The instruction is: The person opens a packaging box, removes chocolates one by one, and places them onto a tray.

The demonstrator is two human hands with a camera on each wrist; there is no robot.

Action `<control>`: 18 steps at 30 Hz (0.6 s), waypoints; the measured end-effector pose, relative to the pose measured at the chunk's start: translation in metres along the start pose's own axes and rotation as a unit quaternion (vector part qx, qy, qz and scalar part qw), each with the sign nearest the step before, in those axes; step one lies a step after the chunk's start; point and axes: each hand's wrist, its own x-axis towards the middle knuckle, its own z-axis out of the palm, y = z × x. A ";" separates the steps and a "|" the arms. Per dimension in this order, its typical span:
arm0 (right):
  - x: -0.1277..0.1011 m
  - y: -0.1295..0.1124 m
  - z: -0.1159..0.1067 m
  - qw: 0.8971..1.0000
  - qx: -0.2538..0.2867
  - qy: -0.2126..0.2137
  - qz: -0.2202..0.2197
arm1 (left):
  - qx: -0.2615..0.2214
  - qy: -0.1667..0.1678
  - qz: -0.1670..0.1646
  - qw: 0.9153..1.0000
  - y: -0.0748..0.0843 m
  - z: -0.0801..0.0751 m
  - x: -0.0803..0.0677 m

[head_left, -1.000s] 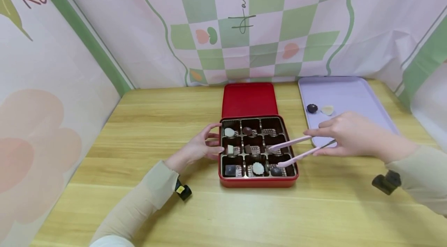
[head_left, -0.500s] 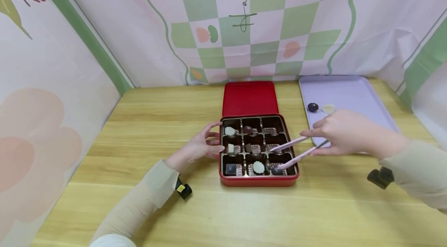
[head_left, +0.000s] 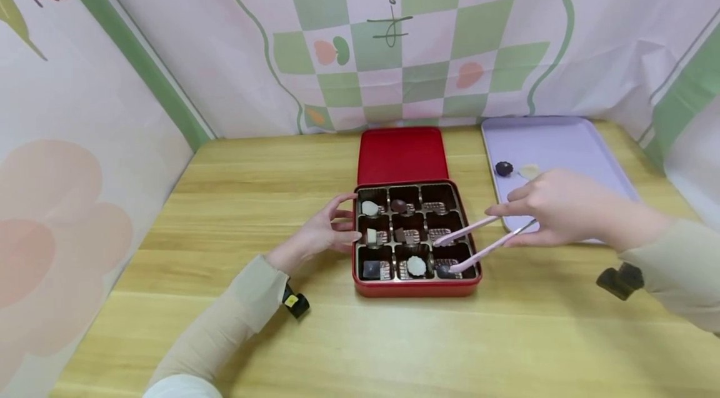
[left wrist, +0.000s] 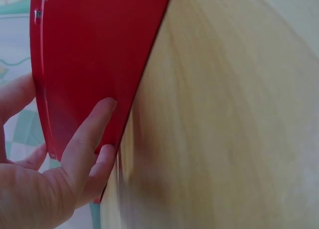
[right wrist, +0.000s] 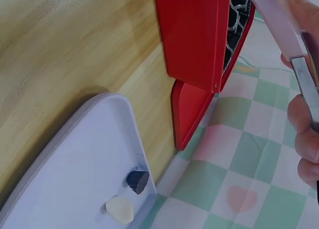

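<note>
Now my left hand rests against the left wall of the red chocolate box, fingers loosely curled and a little spread, tips touching the red side; it steadies the box and grips nothing. My right hand sits just right of the box and pinches a pair of pink tongs between thumb and fingers. The tongs are parted, both arms reaching over the box's right column: the upper tip in the middle-right cell, the lower tip down at the dark chocolate in the front-right cell. Whether that tip touches the chocolate I cannot tell.

Inside the box, the left column holds a white piece at the back, a small white one in the middle, a dark square at the front; a round white piece sits front-centre. The red lid lies flat right behind the box. Right of the box, beyond my right hand, a lilac tray carries a dark chocolate piece and a pale one side by side. Everything stands on the wooden table.
</note>
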 end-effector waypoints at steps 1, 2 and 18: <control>0.000 0.000 0.000 1.000 -0.003 -0.005 -0.004 | -0.003 0.002 -0.002 1.000 0.000 0.000 0.000; 0.001 -0.001 0.000 1.000 -0.005 -0.012 -0.006 | -0.005 0.003 -0.003 1.000 0.000 0.000 0.000; 0.023 -0.016 0.008 0.995 -0.028 -0.093 -0.010 | -0.011 -0.009 0.003 1.000 0.000 -0.001 -0.001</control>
